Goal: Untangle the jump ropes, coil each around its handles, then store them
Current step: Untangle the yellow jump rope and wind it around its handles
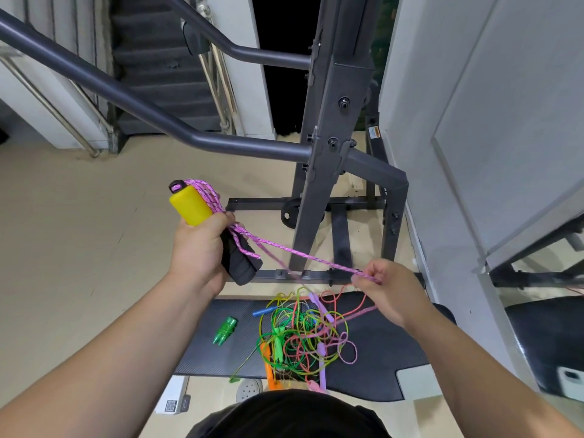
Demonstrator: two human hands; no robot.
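My left hand (197,248) grips a pair of jump-rope handles held together, one with a yellow end (190,203) pointing up and a black end (241,267) pointing down. A pink braided rope (297,252) is wound round these handles and stretches taut to my right hand (387,295), which pinches it. Below my hands, a tangle of green, yellow, pink and orange ropes (303,338) lies on a black padded bench (373,358). A green handle (225,330) lies apart on the bench's left side.
A dark grey metal gym frame (325,137) stands right behind the bench, with slanted bars (126,96) running to the left. A white wall panel (474,121) is close on the right. Beige floor (79,232) spreads to the left, with stairs beyond.
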